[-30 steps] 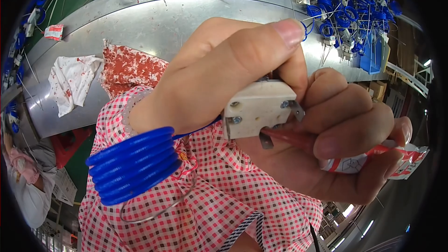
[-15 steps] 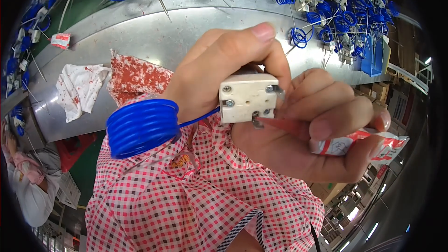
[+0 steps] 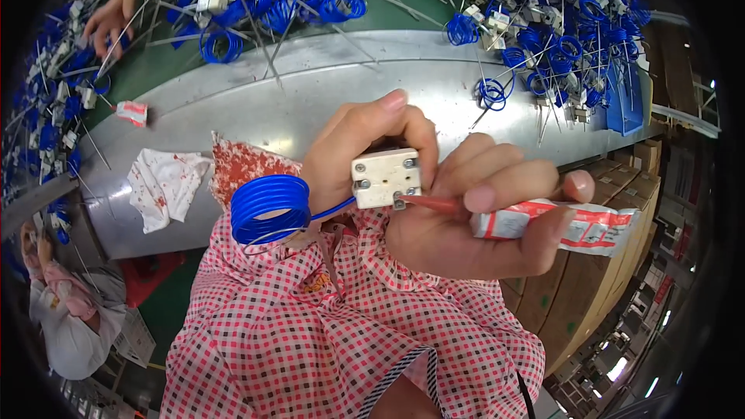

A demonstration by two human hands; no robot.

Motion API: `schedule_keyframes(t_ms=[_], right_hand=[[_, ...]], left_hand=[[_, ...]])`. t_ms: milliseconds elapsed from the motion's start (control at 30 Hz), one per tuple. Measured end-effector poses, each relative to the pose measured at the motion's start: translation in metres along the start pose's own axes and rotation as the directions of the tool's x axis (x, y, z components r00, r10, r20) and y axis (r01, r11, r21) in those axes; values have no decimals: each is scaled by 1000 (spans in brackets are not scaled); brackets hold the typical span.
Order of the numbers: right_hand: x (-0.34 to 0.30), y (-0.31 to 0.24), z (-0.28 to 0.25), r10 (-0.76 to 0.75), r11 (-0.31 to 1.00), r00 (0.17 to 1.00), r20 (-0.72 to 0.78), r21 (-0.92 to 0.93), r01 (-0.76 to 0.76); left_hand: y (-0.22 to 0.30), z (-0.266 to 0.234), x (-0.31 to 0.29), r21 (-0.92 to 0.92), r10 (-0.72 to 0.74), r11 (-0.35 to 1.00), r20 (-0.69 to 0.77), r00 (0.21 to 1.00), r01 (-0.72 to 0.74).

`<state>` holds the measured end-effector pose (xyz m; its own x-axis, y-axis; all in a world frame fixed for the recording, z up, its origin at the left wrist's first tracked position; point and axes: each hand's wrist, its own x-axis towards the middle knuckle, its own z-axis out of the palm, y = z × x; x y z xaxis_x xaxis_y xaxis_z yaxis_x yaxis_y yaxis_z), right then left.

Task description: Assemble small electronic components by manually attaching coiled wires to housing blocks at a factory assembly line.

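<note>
My left hand (image 3: 361, 136) is closed round a thermostat with a white block body (image 3: 386, 174), its face with several small screws turned up. From the body's left side a blue wire leads to a blue coil (image 3: 269, 209), which hangs beside my left wrist. My right hand (image 3: 497, 213) grips a squeeze tube (image 3: 559, 226), silver-white and red. The tube's red nozzle (image 3: 434, 203) points left, and its tip is at a screw terminal on the block's lower right edge.
A metal ledge (image 3: 310, 85) runs across in front of me, with a stained white cloth (image 3: 165, 186), a red-smeared cloth (image 3: 248, 161) and another tube (image 3: 132, 113). Many thermostats (image 3: 543, 31) lie heaped beyond, near a blue bin (image 3: 623, 105). A co-worker's hand (image 3: 111, 25) reaches in at far left.
My hands, with thermostat and tube, appear smaller and farther left. More of the heap shows at the top. The nozzle stays at the same edge of the block. A co-worker's hand shows more fully.
</note>
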<state>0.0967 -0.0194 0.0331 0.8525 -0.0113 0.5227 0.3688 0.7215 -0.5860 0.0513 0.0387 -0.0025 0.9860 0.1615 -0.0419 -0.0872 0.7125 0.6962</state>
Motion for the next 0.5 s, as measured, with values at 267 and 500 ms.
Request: schedule_keyframes(t_ms=[267,500], right_hand=[[80,-8,-53,-350,937,812,-467,-172,305],[117,-39,-201,-609,773,591,-529,-562,294]], left_hand=[[50,-63,22,-394,166,873,-317,934,-289],[237,-22,96,118,876,452,131,465,-884]])
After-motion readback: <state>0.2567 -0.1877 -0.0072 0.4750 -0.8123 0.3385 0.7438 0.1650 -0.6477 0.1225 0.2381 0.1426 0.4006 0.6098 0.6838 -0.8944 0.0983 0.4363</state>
